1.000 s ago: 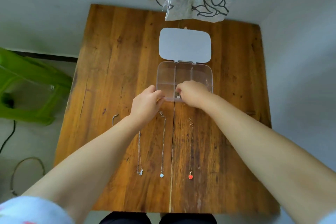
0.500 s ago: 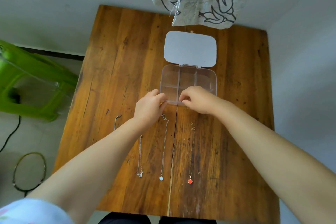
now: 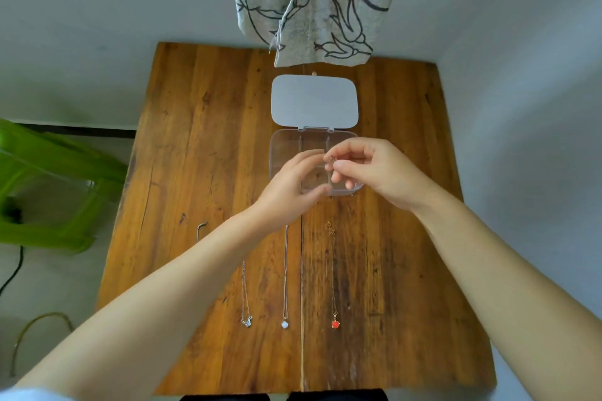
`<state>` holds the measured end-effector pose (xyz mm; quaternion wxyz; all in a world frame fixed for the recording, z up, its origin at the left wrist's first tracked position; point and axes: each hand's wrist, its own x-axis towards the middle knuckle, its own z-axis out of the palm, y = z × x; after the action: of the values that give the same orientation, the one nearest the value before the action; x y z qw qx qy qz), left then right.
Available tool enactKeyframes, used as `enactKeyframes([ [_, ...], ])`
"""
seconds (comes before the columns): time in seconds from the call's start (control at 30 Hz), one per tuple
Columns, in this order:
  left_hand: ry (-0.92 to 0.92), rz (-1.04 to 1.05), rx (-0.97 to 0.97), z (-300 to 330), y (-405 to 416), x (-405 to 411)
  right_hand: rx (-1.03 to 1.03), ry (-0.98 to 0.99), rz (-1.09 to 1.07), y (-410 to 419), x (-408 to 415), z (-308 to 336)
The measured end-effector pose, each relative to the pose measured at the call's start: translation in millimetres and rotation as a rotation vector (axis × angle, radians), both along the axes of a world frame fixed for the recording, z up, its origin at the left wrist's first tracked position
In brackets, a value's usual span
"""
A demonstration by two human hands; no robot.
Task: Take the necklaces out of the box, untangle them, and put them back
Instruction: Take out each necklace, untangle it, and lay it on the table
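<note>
A clear compartment box (image 3: 286, 140) lies open on the wooden table (image 3: 202, 146), its white lid (image 3: 314, 99) folded back. My right hand (image 3: 374, 169) hovers over the box, thumb and fingers pinched on a small bunched necklace (image 3: 328, 160). My left hand (image 3: 293, 185) is raised beside it, fingertips reaching to the same bunch. Three necklaces lie straight on the table nearer me: a silver one (image 3: 246, 303), one with a pale pendant (image 3: 285, 324) and a gold one with a red pendant (image 3: 335, 323).
A patterned cloth (image 3: 312, 3) hangs over the table's far edge. A small bent metal hook (image 3: 200, 229) lies left of the necklaces. A green plastic stool (image 3: 49, 185) and cables stand on the floor at the left. Walls close the back and right.
Both hands have lifted from the box's near edge to above it. My right hand now holds the small bunched necklace up. The camera view has shifted downward.
</note>
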<state>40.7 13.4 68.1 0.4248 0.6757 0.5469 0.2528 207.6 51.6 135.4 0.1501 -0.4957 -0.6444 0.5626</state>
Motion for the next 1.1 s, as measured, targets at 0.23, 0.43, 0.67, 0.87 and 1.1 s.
enactKeyframes([
  [0.23, -0.229, -0.005, -0.165, 25, 5, 12, 0.176, -0.149, -0.290, -12, 39, 0],
  [0.43, -0.141, -0.085, -0.233, 26, 10, 28, -0.319, 0.368, -0.609, -38, 69, -10],
  [0.67, -0.101, -0.203, -0.262, 24, 17, 57, -0.510, 0.601, -0.754, -64, 102, -24],
  [0.87, 0.038, -0.376, -0.404, 22, 34, 82, -0.563, 0.281, -0.772, -107, 130, -46],
  [1.1, 0.266, -0.623, -0.557, 3, 56, 117, -0.773, 0.049, -0.753, -172, 132, -84],
])
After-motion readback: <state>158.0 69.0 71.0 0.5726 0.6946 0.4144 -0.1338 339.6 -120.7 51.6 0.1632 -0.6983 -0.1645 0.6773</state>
